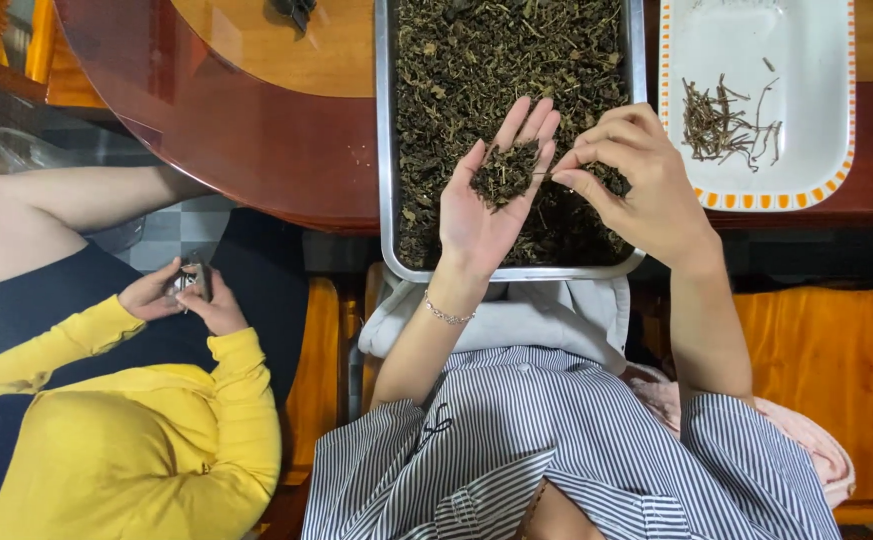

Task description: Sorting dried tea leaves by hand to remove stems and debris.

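Over a metal tray (pixel 388 150) on the counter (pixel 287 150), our left hand (pixel 487 200) cups dried leaves (pixel 505 172), palm up and open, while our right hand (pixel 637 180) pinches a stem (pixel 545 174) beside a white plate (pixel 807 60).

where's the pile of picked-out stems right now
In the head view, the stems lie on the white orange-edged tray at upper right, beside the metal tray of dried leaves, just beyond the right hand.

Head camera looks steeply down, close over lap and table (pixel 287 150), seemingly tilted forward
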